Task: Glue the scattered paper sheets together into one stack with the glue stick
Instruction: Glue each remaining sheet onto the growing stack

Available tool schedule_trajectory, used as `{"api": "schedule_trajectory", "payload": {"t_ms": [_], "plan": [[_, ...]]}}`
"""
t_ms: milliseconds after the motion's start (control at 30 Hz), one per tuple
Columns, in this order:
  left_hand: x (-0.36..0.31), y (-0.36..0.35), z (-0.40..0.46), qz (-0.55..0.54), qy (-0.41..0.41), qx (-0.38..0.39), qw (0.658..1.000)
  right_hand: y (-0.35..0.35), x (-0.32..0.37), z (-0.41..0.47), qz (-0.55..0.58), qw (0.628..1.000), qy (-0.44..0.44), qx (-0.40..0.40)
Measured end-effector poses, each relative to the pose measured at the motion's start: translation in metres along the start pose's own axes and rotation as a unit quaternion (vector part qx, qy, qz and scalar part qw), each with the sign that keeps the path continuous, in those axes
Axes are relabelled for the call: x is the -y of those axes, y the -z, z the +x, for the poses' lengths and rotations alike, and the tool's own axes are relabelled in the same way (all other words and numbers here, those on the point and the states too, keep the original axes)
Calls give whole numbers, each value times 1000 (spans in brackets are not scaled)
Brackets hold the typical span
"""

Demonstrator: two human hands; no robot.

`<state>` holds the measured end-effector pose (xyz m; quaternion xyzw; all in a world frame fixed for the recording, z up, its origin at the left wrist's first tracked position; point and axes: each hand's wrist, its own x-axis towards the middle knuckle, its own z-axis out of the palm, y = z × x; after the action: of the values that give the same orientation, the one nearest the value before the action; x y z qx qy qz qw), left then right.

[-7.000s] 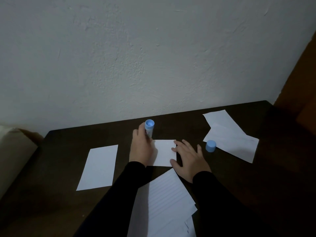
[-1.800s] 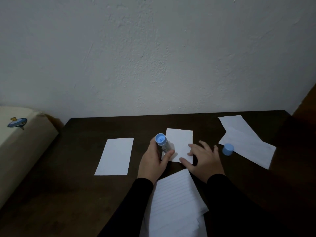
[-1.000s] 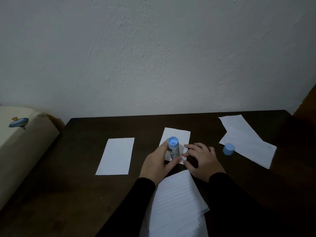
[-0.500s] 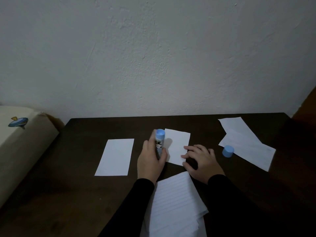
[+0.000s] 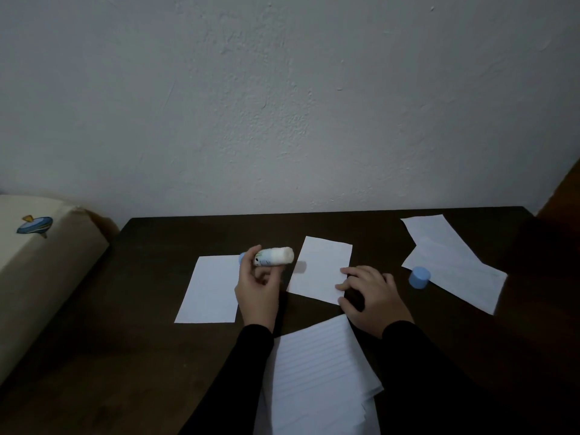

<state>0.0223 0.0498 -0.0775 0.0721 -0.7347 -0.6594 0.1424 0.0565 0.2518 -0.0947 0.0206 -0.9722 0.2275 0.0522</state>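
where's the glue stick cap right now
The blue cap stands on the table, right of the right hand, at the edge of the overlapping sheets.

On the table (image 5: 157,356), 1 sheet (image 5: 211,288) lies left of the middle sheet (image 5: 320,268), with the left hand (image 5: 257,291) and glue stick (image 5: 273,256) between them. The right hand (image 5: 370,296) rests on the middle sheet's near right corner. Further right sit the cap (image 5: 419,277) and 2 overlapping sheets (image 5: 455,262) (cap touching their near edge). A lined stack (image 5: 317,378) lies nearest, between the sleeves.

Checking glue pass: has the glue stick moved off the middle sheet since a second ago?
Yes. The glue stick in the left hand went left, off the middle sheet, toward the left sheet.
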Motion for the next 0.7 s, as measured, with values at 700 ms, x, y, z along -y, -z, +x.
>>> {"api": "schedule_trajectory", "payload": {"t_ms": [700], "plan": [[2, -6, 3, 115, -33, -87, 989, -8, -2, -1, -61, 991, 23, -114]]}}
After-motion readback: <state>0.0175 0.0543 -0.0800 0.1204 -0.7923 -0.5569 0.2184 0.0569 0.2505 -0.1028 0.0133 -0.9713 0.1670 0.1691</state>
